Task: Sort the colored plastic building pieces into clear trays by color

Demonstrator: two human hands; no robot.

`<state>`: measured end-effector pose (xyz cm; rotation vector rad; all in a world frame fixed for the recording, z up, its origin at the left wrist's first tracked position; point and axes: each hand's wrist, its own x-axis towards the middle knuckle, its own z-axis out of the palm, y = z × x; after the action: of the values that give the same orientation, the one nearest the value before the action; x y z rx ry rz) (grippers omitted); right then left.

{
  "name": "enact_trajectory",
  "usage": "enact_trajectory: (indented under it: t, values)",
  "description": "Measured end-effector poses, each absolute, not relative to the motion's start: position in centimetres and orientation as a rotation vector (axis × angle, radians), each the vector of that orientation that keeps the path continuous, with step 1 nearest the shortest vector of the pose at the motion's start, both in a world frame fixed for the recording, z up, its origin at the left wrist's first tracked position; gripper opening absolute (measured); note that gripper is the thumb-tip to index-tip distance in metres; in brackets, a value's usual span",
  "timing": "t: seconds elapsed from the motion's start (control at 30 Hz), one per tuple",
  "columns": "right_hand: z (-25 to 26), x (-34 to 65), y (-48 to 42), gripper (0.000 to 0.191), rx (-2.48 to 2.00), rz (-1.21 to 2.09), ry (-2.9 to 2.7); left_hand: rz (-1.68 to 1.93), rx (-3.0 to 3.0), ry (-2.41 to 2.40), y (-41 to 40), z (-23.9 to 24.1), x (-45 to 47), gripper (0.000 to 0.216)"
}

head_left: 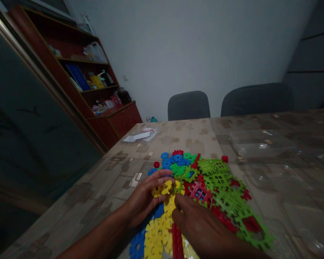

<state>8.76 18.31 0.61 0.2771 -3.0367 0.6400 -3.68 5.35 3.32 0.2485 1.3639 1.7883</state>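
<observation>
My left hand [145, 194] is closed round a few yellow notched discs [162, 189], with fingers behind them and the thumb below. Close beside it, my right hand [189, 216] has its fingers curled in at more yellow pieces [169, 205]; whatever is between the fingertips is hidden. Yellow snowflake-shaped discs [154, 237] lie below the hands, alongside blue discs [137, 244] and a red strip [177, 241]. Beyond the hands are blue and green notched discs [178, 168]. Green lattice pieces [226, 198] spread to the right, with a pink-red lattice piece [200, 192] among them.
A clear plastic box [259, 144] and clear plastic trays [275, 176] stand at the right. A plastic bag with papers [142, 136] lies at the far left of the patterned table [97, 194]. Two chairs [189, 106] stand behind it, and a shelf cabinet [97, 90] at left.
</observation>
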Motion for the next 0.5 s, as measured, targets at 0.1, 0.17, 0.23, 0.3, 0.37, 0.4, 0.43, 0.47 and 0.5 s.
enact_trajectory:
  t: [0.1, 0.17, 0.23, 0.3, 0.37, 0.4, 0.43, 0.47, 0.5]
  values:
    - [0.9, 9.0, 18.6, 0.02, 0.329, 0.647, -3.064, 1.795, 0.257, 1.318, 5.3, 3.8, -3.5, 0.049]
    - [1.2, 9.1, 18.6, 0.029, 0.366, 0.643, -3.04, 1.794, 0.286, 1.327, 5.3, 3.8, -3.6, 0.057]
    - [1.0, 9.1, 18.5, 0.047, 0.369, 0.629, -2.971, 1.803, 0.323, 1.369, 5.3, 3.7, -3.7, 0.056]
    - [0.5, 9.1, 18.2, 0.047, 0.322, 0.581, -2.887, 1.816, 0.344, 1.419, 5.4, 3.6, -3.8, 0.051]
    - [-0.3, 8.9, 17.8, 0.032, 0.301, 0.513, -2.836, 1.816, 0.341, 1.459, 5.5, 3.6, -3.8, 0.047]
    - [-0.6, 8.7, 17.6, 0.024, 0.309, 0.476, -2.824, 1.81, 0.337, 1.477, 5.5, 3.7, -3.7, 0.046]
    - [-0.8, 8.6, 17.5, 0.017, 0.335, 0.44, -2.821, 1.796, 0.335, 1.496, 5.5, 3.8, -3.6, 0.045]
    - [-0.9, 8.5, 17.4, 0.011, 0.381, 0.409, -2.823, 1.781, 0.335, 1.518, 5.5, 3.8, -3.6, 0.044]
    - [-0.7, 8.5, 17.5, 0.007, 0.422, 0.386, -2.819, 1.771, 0.343, 1.547, 5.5, 3.8, -3.6, 0.042]
